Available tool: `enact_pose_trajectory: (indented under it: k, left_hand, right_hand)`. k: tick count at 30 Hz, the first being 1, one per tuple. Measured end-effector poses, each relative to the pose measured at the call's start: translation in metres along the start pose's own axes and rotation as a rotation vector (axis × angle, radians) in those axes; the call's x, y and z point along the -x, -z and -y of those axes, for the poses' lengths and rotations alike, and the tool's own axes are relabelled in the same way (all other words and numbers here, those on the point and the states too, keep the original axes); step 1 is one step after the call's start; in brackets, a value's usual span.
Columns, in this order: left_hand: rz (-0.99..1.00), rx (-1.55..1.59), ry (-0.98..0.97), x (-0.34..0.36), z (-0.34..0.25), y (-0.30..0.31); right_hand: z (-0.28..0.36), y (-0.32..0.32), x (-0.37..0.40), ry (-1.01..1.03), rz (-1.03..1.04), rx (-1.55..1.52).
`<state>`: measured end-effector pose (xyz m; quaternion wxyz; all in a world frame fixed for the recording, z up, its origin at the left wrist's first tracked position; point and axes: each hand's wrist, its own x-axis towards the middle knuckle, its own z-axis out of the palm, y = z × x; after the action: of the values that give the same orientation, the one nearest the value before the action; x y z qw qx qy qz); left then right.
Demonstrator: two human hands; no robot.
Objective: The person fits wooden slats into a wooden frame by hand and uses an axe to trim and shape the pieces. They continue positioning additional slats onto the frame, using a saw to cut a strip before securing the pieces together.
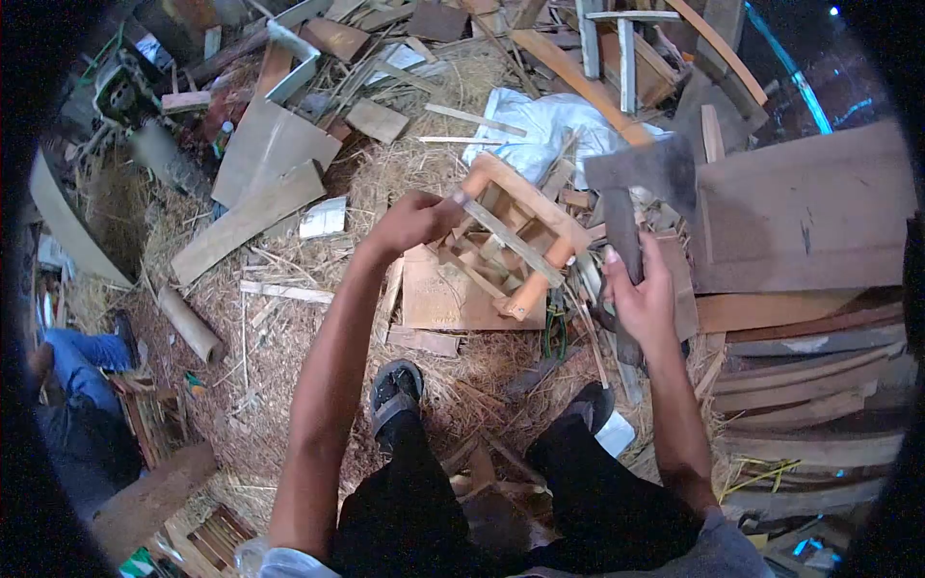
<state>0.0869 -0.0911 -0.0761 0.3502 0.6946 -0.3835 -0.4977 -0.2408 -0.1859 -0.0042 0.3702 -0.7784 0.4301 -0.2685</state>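
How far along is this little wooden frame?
Done: the wooden frame looks assembled, legs and rails joined. In hand: the left hand grips one corner, a slat lying across it, while the right hand holds a hatchet raised. Left: the slat looks unfixed, though I can't be sure.

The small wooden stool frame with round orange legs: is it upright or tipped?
Tipped: the wooden stool frame lies slanted on its side, legs not vertical, and the left hand grips its upper end.

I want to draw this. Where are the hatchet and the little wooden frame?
hatchet [647,171]: head view, on the grey metal head.
little wooden frame [525,199]: head view, on its upper orange rail.
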Motion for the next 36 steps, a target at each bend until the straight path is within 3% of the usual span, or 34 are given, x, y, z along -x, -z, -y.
enact_pose_trajectory:
  k: [1, 2, 5, 7, 10, 12, 14, 17, 18, 20, 22, 23, 24, 25, 27, 28, 32, 35, 36]
  left_hand:
    - [-0.059, 0.090, -0.002, 0.002, -0.007, -0.005]
    - [-0.115, 0.178, -0.007, 0.008, -0.016, -0.014]
    - [-0.304, 0.387, 0.013, 0.007, -0.026, -0.030]
    - [-0.421, 0.434, 0.043, 0.008, -0.034, -0.024]
    - [-0.498, 0.469, 0.037, 0.014, -0.048, -0.012]
    - [-0.529, 0.389, 0.035, 0.005, -0.034, 0.005]
    - [-0.567, 0.516, 0.005, 0.015, -0.058, 0.012]
    - [-0.575, 0.754, -0.106, 0.047, -0.110, 0.018]
    - [-0.588, 0.749, -0.150, 0.060, -0.126, 0.020]
    - [-0.573, 0.755, -0.186, 0.086, -0.159, 0.025]
    - [-0.609, 0.710, -0.225, 0.116, -0.198, 0.024]
    - [-0.628, 0.685, -0.245, 0.132, -0.217, 0.023]
    - [-0.653, 0.541, -0.254, 0.147, -0.234, 0.026]
    - [-0.640, 0.576, -0.281, 0.165, -0.252, 0.025]
    - [-0.612, 0.644, -0.321, 0.202, -0.279, 0.020]
    - [-0.511, 0.787, -0.347, 0.205, -0.280, 0.024]
    - [-0.348, 0.887, -0.329, 0.247, -0.289, 0.023]
    - [-0.185, 0.947, -0.343, 0.253, -0.265, 0.022]
    - [-0.157, 1.021, -0.265, 0.262, -0.264, 0.018]
  right_hand:
    - [-0.019, 0.006, 0.004, -0.012, -0.051, 0.048]
    - [-0.041, 0.011, 0.011, -0.167, -0.011, 0.005]
    - [-0.113, 0.015, 0.036, -0.367, 0.070, 0.105]
    - [-0.146, 0.018, 0.051, -0.566, 0.236, 0.089]
    - [-0.201, 0.004, 0.086, -0.247, 0.214, 0.293]
    - [-0.198, 0.011, 0.083, -0.242, 0.232, 0.267]
    - [-0.199, 0.025, 0.078, -0.199, 0.243, 0.292]
    - [-0.241, 0.038, 0.041, 0.095, 0.276, 0.679]
    - [-0.160, 0.055, 0.028, 0.192, 0.040, 0.562]
    - [-0.021, 0.087, -0.003, 0.021, 0.083, 0.260]
    - [0.043, 0.101, -0.036, 0.237, -0.057, 0.093]
    - [0.081, 0.106, -0.043, 0.266, -0.061, -0.230]
    - [0.141, 0.123, -0.036, 0.325, -0.061, -0.227]
    - [0.171, 0.126, -0.040, 0.272, -0.053, -0.433]
    - [0.211, 0.133, -0.042, 0.454, -0.200, -0.366]
    - [0.236, 0.140, -0.028, 0.516, -0.231, -0.314]
    - [0.285, 0.158, 0.010, 0.865, -0.284, -0.263]
    - [0.312, 0.170, 0.054, 0.870, -0.296, -0.160]
    - [0.316, 0.172, 0.059, 0.899, -0.289, -0.071]
